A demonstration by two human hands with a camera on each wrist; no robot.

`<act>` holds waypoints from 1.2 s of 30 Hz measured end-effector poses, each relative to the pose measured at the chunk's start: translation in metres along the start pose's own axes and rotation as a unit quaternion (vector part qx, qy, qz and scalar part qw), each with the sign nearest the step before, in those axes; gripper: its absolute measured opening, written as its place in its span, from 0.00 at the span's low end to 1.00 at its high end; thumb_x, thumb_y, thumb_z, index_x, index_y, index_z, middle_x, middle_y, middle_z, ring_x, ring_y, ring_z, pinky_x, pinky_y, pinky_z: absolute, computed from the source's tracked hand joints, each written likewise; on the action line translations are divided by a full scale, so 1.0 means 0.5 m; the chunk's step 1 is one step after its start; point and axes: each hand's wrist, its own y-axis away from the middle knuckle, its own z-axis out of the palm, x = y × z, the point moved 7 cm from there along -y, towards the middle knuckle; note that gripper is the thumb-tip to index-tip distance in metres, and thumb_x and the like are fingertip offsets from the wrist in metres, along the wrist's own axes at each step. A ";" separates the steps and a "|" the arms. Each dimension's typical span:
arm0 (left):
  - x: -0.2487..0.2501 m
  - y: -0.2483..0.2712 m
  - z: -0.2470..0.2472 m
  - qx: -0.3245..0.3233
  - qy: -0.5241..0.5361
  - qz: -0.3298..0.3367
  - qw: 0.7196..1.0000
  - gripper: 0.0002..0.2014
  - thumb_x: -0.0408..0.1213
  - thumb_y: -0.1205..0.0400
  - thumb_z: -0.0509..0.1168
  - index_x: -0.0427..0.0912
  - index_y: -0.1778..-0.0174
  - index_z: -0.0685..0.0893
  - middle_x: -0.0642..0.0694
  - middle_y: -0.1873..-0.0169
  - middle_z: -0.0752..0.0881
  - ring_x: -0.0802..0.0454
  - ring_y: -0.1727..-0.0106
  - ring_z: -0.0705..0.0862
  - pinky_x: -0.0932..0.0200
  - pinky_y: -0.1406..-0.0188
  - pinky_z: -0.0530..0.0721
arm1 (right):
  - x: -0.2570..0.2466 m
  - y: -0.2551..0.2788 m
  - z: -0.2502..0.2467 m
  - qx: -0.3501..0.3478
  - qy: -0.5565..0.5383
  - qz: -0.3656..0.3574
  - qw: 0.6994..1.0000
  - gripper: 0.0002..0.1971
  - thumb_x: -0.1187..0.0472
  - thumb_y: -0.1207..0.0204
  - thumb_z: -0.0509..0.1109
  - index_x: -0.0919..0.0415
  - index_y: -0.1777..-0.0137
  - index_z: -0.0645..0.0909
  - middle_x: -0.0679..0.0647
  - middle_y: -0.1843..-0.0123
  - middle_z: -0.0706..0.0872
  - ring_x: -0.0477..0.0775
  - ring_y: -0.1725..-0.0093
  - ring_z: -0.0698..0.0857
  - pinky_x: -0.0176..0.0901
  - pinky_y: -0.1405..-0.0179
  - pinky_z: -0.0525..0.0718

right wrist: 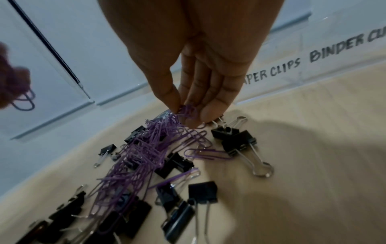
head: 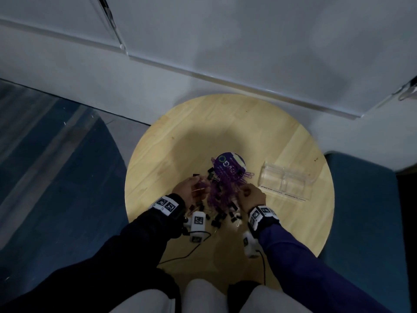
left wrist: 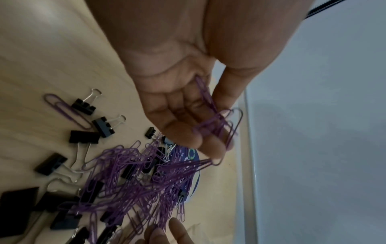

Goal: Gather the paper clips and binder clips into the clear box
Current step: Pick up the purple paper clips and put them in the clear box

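A tangled pile of purple paper clips [head: 222, 190] [left wrist: 135, 173] [right wrist: 142, 153] lies mid-table with black binder clips [head: 218, 216] [left wrist: 84, 104] [right wrist: 236, 138] scattered through and around it. My left hand [head: 191, 188] [left wrist: 219, 125] holds a small bunch of purple paper clips between thumb and fingers, just above the pile's left side. At the pile's right edge my right hand [head: 248, 192] [right wrist: 188, 110] pinches the top of a clump of paper clips. The clear box [head: 286, 181] [right wrist: 334, 47], lettered "PAPER CLIPS" and "BINDER CLIPS", stands to the right of my right hand.
Everything sits on a round wooden table [head: 293, 222]. A round purple-and-blue printed disc [head: 229, 164] [left wrist: 191, 158] lies at the far side of the pile, partly under clips. White cabinets stand behind the table, a blue seat to its right. Wrist-camera cables trail over the near edge.
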 end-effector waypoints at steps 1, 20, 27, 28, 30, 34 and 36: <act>-0.008 0.001 -0.004 0.019 0.013 -0.013 1.000 0.12 0.36 0.13 0.58 0.38 0.58 0.83 0.43 0.75 0.87 0.50 0.79 0.84 0.62 0.78 0.79 | 0.001 0.008 -0.005 0.007 -0.027 -0.005 1.000 0.11 0.60 0.24 0.70 0.53 0.42 0.85 0.53 0.55 0.89 0.47 0.61 0.81 0.31 0.58 0.77; -0.009 -0.046 -0.098 0.057 -0.078 -0.091 0.991 0.19 0.51 0.16 0.61 0.42 0.68 0.78 0.50 0.88 0.69 0.52 0.89 0.68 0.69 0.82 0.63 | 0.030 0.097 0.013 -0.023 -0.478 0.232 0.847 0.24 0.47 0.20 0.62 0.59 0.75 0.74 0.55 0.78 0.76 0.53 0.82 0.73 0.41 0.75 0.72; 0.037 -0.057 -0.137 0.027 -0.692 0.106 0.714 0.11 0.55 0.23 0.67 0.53 0.59 0.78 0.49 0.60 0.84 0.46 0.55 0.83 0.60 0.57 0.77 | 0.007 0.121 0.090 -0.054 -0.212 0.203 0.954 0.34 0.35 0.18 0.53 0.67 0.59 0.83 0.58 0.72 0.83 0.52 0.79 0.76 0.38 0.76 0.75; 0.027 -0.049 -0.126 0.001 -0.740 0.136 0.659 0.09 0.54 0.23 0.65 0.53 0.57 0.79 0.48 0.55 0.86 0.44 0.51 0.85 0.58 0.54 0.79 | -0.004 0.125 0.095 -0.051 -0.161 0.189 0.967 0.33 0.36 0.16 0.50 0.66 0.60 0.83 0.57 0.71 0.82 0.51 0.77 0.77 0.38 0.75 0.74; -0.010 -0.039 -0.102 -0.064 -0.796 0.194 0.570 0.10 0.50 0.19 0.61 0.53 0.46 0.81 0.47 0.45 0.86 0.43 0.42 0.84 0.55 0.46 0.80 | -0.028 0.133 0.101 -0.040 -0.102 0.155 0.982 0.27 0.43 0.13 0.49 0.62 0.57 0.81 0.55 0.65 0.83 0.49 0.71 0.78 0.38 0.72 0.73; -0.079 -0.054 -0.087 -0.131 -0.853 0.221 0.455 0.18 0.39 0.15 0.57 0.49 0.29 0.78 0.42 0.33 0.83 0.41 0.31 0.80 0.51 0.33 0.78 | -0.053 0.130 0.115 -0.024 -0.019 0.092 0.995 0.16 0.50 0.13 0.51 0.53 0.45 0.79 0.57 0.50 0.87 0.54 0.57 0.83 0.43 0.54 0.80; -0.101 -0.056 -0.098 -0.143 -0.874 0.197 0.420 0.18 0.34 0.15 0.56 0.44 0.30 0.79 0.36 0.37 0.83 0.36 0.34 0.82 0.46 0.36 0.81 | -0.064 0.125 0.123 -0.035 0.069 0.054 0.995 0.12 0.48 0.15 0.54 0.46 0.43 0.79 0.55 0.50 0.88 0.56 0.55 0.86 0.45 0.53 0.84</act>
